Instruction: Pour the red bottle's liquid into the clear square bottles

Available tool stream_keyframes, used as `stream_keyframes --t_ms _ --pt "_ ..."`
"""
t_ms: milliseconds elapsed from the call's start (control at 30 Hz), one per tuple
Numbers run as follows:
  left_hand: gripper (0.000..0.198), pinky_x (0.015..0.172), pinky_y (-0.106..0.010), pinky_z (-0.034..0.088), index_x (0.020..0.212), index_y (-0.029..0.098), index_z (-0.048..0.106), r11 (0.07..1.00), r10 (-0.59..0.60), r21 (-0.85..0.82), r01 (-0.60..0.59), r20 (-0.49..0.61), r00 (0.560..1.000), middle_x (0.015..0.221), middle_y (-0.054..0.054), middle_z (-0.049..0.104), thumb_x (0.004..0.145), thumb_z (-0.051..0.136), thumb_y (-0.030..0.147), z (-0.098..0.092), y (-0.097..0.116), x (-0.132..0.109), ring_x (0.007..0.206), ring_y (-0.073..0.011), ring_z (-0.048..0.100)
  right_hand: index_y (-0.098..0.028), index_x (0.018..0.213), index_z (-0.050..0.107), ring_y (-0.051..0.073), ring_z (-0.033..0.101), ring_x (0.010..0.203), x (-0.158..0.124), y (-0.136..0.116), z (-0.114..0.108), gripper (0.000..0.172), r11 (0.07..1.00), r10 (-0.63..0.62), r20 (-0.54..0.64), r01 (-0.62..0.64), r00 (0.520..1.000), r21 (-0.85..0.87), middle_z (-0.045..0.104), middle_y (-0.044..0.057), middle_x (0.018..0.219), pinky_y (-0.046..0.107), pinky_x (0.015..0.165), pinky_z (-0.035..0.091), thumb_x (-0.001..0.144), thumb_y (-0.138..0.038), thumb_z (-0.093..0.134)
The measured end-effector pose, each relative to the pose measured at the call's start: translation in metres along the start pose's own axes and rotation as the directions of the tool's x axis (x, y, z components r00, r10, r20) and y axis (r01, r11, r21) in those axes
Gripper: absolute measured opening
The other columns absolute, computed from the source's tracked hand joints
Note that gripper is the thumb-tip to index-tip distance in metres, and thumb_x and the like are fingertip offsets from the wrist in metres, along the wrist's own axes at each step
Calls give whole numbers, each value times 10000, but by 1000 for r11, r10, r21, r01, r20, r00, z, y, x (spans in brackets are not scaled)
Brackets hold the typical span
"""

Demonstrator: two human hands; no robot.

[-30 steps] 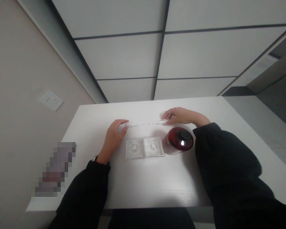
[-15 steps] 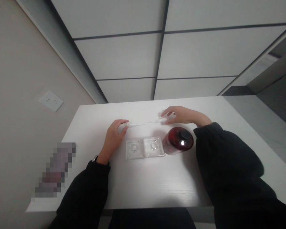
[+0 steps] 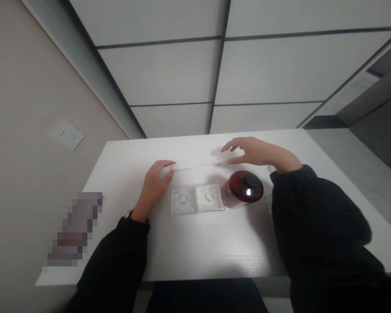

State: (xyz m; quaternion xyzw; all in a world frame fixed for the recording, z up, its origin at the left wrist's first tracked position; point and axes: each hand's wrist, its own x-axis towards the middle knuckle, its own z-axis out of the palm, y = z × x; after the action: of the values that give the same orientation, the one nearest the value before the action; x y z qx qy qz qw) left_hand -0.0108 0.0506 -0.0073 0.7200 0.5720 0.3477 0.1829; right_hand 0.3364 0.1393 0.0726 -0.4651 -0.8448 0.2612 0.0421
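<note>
A thin, clear, faint object [image 3: 195, 166] lies crosswise on the white table [image 3: 195, 256], hard to tell from the surface. My left hand [image 3: 156, 180] has thumb and forefinger at its left end, pinching it. My right hand [image 3: 252, 151] is over its right end with the fingers spread, the thumb close to the tip. Nearer to me are two clear square cases [image 3: 183, 201] side by side, each with a round hub. Right of them stands a dark red bottle [image 3: 241, 189] with a black cap, below my right hand.
At the table's left edge lies a blurred-out flat object [image 3: 74, 228]. A small clear round item [image 3: 271, 168] shows beside my right wrist. A wall with a socket [image 3: 67, 135] is on the left, and white panels [image 3: 169, 74] rise behind the table.
My right hand has shifted right and slightly up, its fingers opening off the clear object's right end. The small round item by the wrist has come into view. My left hand stays about where it was.
</note>
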Motion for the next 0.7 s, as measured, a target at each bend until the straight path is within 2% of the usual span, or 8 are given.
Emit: stream_keyframes --t_ms 100,200,300,367,433,500,600,700 --pt "343 1156 -471 526 1204 241 700 998 58 -37 -57 34 998 1289 -79 748 1048 526 491 -12 20 -5 1254 -267 679 -234 1244 759 315 706 1145 -12 -13 -10 468 1000 -13 -45 12 999 -18 763 104 1271 467 1040 540 882 -524 694" --pt "432 1204 -483 494 1306 262 676 982 179 -88 -169 126 976 1374 -82 725 1063 521 584 -27 50 -16 1331 -280 653 -241 1202 764 302 720 1109 -32 -34 -21 424 1000 -30 -164 30 986 -1 777 90 1233 460 1004 549 930 -537 628" --pt "559 1208 -510 496 1392 300 644 964 257 0 -267 273 927 1424 -83 705 972 652 670 -34 79 -26 1357 -313 645 -247 1104 771 287 734 1054 -62 -57 -21 376 997 -1 -329 27 944 74 790 81 1175 437 924 569 986 -537 564" --pt "649 1182 -530 514 1409 289 638 940 277 96 -327 345 897 1432 -103 702 892 770 658 -31 91 -31 1339 -343 655 -247 1059 762 289 735 1063 -86 -68 -11 354 993 33 -437 20 899 117 795 85 1140 428 895 574 1014 -522 543" --pt "692 1144 -534 539 1395 262 646 914 280 177 -366 380 882 1416 -125 709 833 855 607 -24 96 -33 1306 -365 673 -249 1055 750 291 737 1060 -114 -68 8 309 988 104 -537 -26 837 152 798 85 1113 427 881 582 1025 -491 561" --pt "679 1080 -522 576 1354 236 666 896 268 233 -377 394 879 1367 -139 732 803 900 557 -17 95 -34 1247 -376 705 -247 1029 739 289 740 1037 -143 -58 35 272 982 172 -617 -83 768 170 796 78 1070 445 921 586 1018 -477 595" --pt "641 991 -495 620 1320 205 673 886 255 271 -376 392 884 1324 -142 753 812 903 521 -10 91 -36 1197 -372 733 -238 1110 724 305 720 1119 -184 -30 85 290 972 233 -651 -197 723 129 769 98 1175 501 1015 565 1032 -473 572" --pt "618 970 -460 629 1332 193 662 879 256 290 -380 385 887 1330 -130 754 843 883 501 -8 90 -38 1207 -350 735 -205 1239 722 373 655 1250 -213 -8 134 414 956 262 -680 -280 685 87 716 166 1324 593 1083 520 1029 -509 534"
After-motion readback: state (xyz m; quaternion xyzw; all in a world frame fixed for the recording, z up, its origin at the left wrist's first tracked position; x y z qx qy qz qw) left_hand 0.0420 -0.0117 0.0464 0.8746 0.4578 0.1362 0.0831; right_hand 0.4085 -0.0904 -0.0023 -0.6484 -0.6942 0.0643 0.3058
